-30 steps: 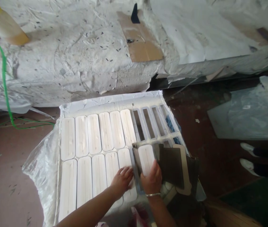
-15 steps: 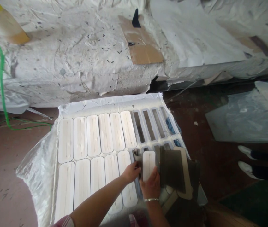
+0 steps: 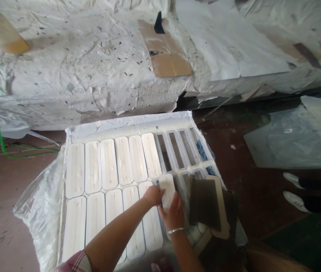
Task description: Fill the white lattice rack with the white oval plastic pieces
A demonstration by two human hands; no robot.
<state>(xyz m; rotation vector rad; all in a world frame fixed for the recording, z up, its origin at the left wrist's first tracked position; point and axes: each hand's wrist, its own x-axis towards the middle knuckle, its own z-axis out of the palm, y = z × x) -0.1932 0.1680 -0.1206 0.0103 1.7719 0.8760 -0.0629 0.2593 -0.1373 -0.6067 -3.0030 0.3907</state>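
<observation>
A white oblong panel (image 3: 167,189) with rounded corners is between my two hands, at the right end of the nearer row on a white-covered frame (image 3: 126,126). My left hand (image 3: 154,195) is closed at its left edge, thumb against the face. On the lower right side, my right hand (image 3: 174,216), with a bracelet at the wrist, grips the same panel. Similar panels (image 3: 108,163) lie in two rows to the left, each with a thin line down its middle. Right of my hands are a dark flat piece (image 3: 205,204) and a beige rounded frame (image 3: 222,211).
Open slots (image 3: 176,149) show at the frame's upper right. Behind runs a bench under stained sheeting (image 3: 92,68), with cardboard (image 3: 168,56), a black fin-shaped piece (image 3: 159,23) and a yellowish bottle (image 3: 3,30). A person's shoes (image 3: 295,200) are at right.
The panel in my right hand has moved left, up to the neighbouring panel. My left hand has come onto its edge; a dark piece beside that hand no longer shows. The view shifted slightly.
</observation>
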